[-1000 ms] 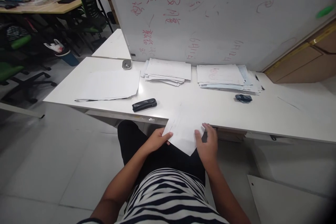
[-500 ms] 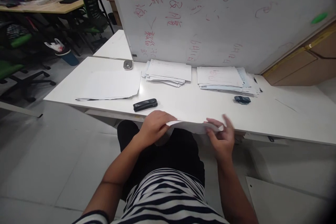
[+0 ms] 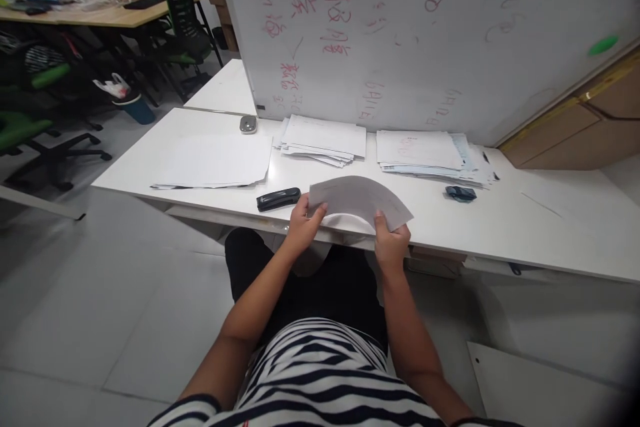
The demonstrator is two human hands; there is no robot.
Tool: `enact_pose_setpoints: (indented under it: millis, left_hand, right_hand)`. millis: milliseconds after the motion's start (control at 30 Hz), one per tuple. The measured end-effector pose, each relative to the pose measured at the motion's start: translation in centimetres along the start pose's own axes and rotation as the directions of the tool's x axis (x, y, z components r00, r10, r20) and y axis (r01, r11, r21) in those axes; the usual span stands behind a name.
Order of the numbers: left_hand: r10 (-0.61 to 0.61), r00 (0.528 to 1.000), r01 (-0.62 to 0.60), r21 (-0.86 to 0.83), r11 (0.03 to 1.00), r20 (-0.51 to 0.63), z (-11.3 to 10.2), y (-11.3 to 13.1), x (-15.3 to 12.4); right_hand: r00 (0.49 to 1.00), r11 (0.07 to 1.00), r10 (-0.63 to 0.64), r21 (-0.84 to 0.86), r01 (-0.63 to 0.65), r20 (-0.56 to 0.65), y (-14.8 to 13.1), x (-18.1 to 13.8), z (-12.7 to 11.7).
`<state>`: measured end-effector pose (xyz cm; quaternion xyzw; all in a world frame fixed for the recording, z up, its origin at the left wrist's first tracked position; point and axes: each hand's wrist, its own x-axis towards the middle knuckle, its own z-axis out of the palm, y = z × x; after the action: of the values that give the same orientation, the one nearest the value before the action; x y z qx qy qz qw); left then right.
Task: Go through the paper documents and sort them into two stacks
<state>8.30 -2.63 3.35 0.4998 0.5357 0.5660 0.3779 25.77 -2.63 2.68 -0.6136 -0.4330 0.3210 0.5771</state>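
Between my two hands a sheet of paper (image 3: 357, 197) bends into an arch above the desk's front edge; whether it is one sheet or more I cannot tell. My left hand (image 3: 304, 225) pinches its left end, thumb on the near face. At the right end my right hand (image 3: 391, 240) grips it the same way, with the fingers behind. A black stapler (image 3: 279, 199) lies on the desk just left of my left hand. Farther right rests a small dark blue object (image 3: 461, 194) whose kind I cannot make out.
On the white desk (image 3: 500, 227) lie a flat paper stack (image 3: 210, 160) at left, a middle stack (image 3: 325, 138) and a right stack (image 3: 420, 149). A small grey device (image 3: 248, 124) sits behind the left one. A whiteboard (image 3: 400, 47) stands along the back, cardboard boxes (image 3: 565, 133) at right.
The paper has tipped up from nearly edge-on, so its face now shows, arched. Both hands have shifted; my right hand moved left, and its loosely spread fingers have closed on the paper.
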Motion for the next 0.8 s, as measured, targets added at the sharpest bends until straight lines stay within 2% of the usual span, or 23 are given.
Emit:
enact_pose_setpoints:
  millis: [100, 200, 267, 367, 433, 500, 633, 800]
  left_hand:
    - [-0.029, 0.999, 0.026, 0.122, 0.992, 0.023, -1.1, 0.8, -0.5]
    - [0.085, 0.996, -0.083, 0.332, 0.940, 0.009, -2.5, 1.9, -2.1]
    - [0.223, 0.974, -0.212, 0.482, 0.850, 0.036, -3.8, 2.7, -2.6]
    - [0.341, 0.932, -0.327, 0.693, 0.643, 0.124, -6.1, 2.8, -1.1]
    - [0.339, 0.933, -0.287, 0.812, 0.509, 0.117, -7.6, 1.7, 0.8]
    - [0.287, 0.953, -0.224, 0.866, 0.447, 0.098, -8.6, 0.1, 2.6]
    - [0.220, 0.974, -0.150, 0.877, 0.457, 0.052, -9.5, -2.6, 4.2]
    - [0.184, 0.982, -0.141, 0.823, 0.550, 0.045, -9.9, -2.5, 3.9]
  right_hand:
    - [0.995, 0.995, 0.091, -0.053, -0.089, 0.049, -0.3, -0.2, -0.1]
    - [0.995, 0.987, 0.090, -0.135, -0.084, 0.042, -0.2, -1.1, -1.1]
    - [0.991, 0.979, 0.100, -0.184, -0.082, 0.090, 0.0, -1.6, -2.4]
    - [0.953, 0.956, 0.226, -0.232, -0.178, 0.200, 0.6, -2.0, -4.2]
    - [0.912, 0.933, 0.327, -0.239, -0.269, 0.248, 1.2, -2.1, -5.1]
    - [0.877, 0.915, 0.394, -0.206, -0.347, 0.274, 1.8, -2.1, -5.6]
    - [0.808, 0.874, 0.485, -0.146, -0.464, 0.334, 1.9, -2.6, -5.9]
    - [0.746, 0.844, 0.532, -0.179, -0.506, 0.400, 1.3, -3.0, -5.7]
